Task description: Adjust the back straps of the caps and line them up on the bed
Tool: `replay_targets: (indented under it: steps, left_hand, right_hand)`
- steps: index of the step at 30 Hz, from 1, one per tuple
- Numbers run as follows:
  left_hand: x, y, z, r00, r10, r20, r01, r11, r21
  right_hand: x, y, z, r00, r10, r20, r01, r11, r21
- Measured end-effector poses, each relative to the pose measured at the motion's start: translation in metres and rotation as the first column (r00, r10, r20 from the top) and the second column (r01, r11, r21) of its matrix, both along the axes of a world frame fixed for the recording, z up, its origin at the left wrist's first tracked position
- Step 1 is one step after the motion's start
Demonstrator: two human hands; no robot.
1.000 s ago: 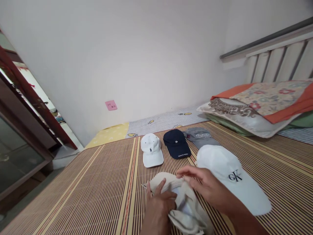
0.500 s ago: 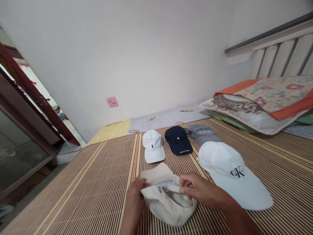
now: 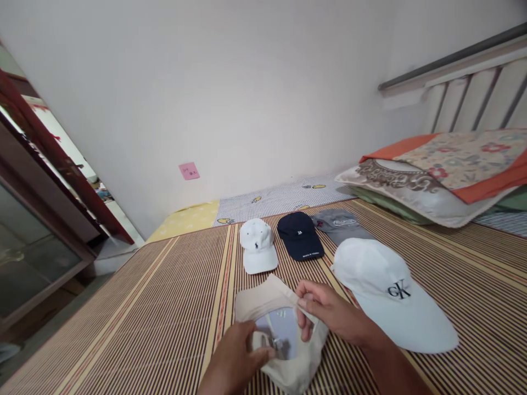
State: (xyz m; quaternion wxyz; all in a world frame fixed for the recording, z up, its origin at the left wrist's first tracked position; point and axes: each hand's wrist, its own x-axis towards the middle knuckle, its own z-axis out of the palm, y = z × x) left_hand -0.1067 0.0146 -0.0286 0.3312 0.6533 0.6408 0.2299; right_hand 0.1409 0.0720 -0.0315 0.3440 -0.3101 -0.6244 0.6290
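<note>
A beige cap point(image 3: 263, 296) lies upside down on the striped mat in front of me, its bluish lining showing and its brim pointing away. My left hand point(image 3: 234, 356) is closed on the left edge of its opening, thumb inside. With thumb and fingers my right hand point(image 3: 323, 310) pinches the right edge near the brim, some fingertips inside. Beyond it sit a white cap with a small dark emblem point(image 3: 257, 247), a navy cap point(image 3: 300, 236) and a grey cap point(image 3: 341, 224). To the right is a larger white cap with black letters point(image 3: 387, 291).
The striped mat point(image 3: 156, 318) covers the bed. Stacked pillows point(image 3: 411, 186) with an orange-edged floral cloth point(image 3: 477, 162) lie at the back right. A pink note point(image 3: 189, 171) is on the wall. A doorway and a glass-fronted cabinet point(image 3: 37, 252) stand at left.
The beige cap's opening has been spread wider, showing more lining. My left hand has moved nearer and slightly right along the rim; my right hand has shifted a little up along it.
</note>
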Motion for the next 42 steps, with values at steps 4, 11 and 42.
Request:
replay_targets:
  steps: [4,11,42]
  left_hand:
    - [-0.002,0.003,-0.003,0.949,-0.088,0.302,0.1,0.995,-0.025]
    - [0.0,0.004,0.004,0.821,-0.174,0.544,0.177,0.983,0.048]
    - [-0.004,-0.001,0.017,1.0,0.012,0.017,-0.015,0.984,0.177]
  right_hand:
    - [0.002,-0.002,-0.001,0.998,0.059,0.017,-0.058,0.997,-0.052]
    - [0.007,-0.003,-0.009,0.981,0.187,0.058,-0.18,0.977,-0.114]
    - [0.022,0.005,0.0,0.992,-0.12,-0.045,0.121,0.992,0.032]
